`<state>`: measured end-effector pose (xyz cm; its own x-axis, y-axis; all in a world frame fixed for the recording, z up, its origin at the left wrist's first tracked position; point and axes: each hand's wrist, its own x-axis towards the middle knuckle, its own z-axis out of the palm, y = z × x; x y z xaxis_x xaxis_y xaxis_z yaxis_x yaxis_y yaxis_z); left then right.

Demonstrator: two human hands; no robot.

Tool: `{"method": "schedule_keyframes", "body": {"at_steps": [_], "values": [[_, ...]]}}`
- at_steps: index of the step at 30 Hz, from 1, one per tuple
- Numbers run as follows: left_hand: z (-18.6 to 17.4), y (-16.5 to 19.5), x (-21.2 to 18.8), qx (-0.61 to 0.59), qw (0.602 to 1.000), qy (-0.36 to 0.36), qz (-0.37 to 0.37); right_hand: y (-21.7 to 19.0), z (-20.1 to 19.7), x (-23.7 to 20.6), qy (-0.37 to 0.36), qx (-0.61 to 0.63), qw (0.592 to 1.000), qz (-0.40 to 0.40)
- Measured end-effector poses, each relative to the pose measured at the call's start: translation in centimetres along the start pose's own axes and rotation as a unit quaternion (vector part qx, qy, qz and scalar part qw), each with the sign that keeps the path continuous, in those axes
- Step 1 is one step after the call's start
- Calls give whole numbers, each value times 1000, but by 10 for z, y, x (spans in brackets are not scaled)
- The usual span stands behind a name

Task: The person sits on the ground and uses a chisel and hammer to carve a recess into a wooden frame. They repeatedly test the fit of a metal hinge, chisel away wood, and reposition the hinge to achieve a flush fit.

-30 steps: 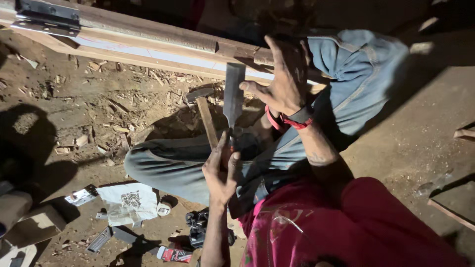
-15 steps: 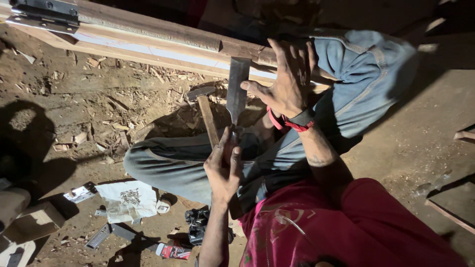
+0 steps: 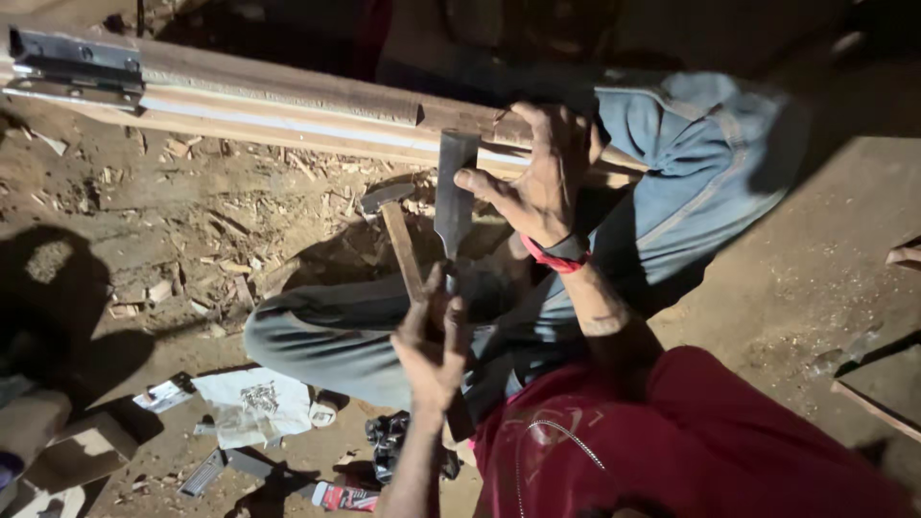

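I sit on the dirt floor with my legs in jeans [image 3: 345,336] under a long wooden beam [image 3: 288,105]. My right hand [image 3: 542,177], with a red and black wristband, rests spread on the beam, its thumb against the wide steel blade of a chisel [image 3: 453,197]. The blade's end meets the beam at a notch. My left hand [image 3: 432,350] is closed around the chisel's handle. A hammer [image 3: 395,235] with a wooden handle lies beside the blade, its handle running under my left hand; whether that hand grips it too is unclear.
A metal hinge plate [image 3: 77,58] is fixed at the beam's left end. Wood chips [image 3: 221,221] litter the ground below it. A sheet of paper with small nails [image 3: 254,403], a cardboard box [image 3: 82,451], a black object [image 3: 389,441] and a board [image 3: 878,403] lie around me.
Both hands keep their places on the chisel and the beam; only the view drifts slightly.
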<state>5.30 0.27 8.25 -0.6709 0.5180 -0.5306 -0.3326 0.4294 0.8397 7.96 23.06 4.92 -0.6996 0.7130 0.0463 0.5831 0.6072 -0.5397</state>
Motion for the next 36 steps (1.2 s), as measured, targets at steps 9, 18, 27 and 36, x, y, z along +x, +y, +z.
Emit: {"method": "schedule_keyframes", "body": {"at_steps": [9, 18, 27, 36], "values": [[-18, 17, 15, -31, 998, -19, -53, -10, 1, -1, -8, -32, 999, 36], [-18, 18, -3, 19, 998, -7, 66, -3, 4, 1, 4, -12, 1000, 0], [-14, 19, 0, -51, 999, -5, -2, -8, 2, 5, 13, -24, 1000, 11], [-15, 21, 11, -57, 997, 20, -52, -12, 0, 7, 10, -18, 1000, 7]]}}
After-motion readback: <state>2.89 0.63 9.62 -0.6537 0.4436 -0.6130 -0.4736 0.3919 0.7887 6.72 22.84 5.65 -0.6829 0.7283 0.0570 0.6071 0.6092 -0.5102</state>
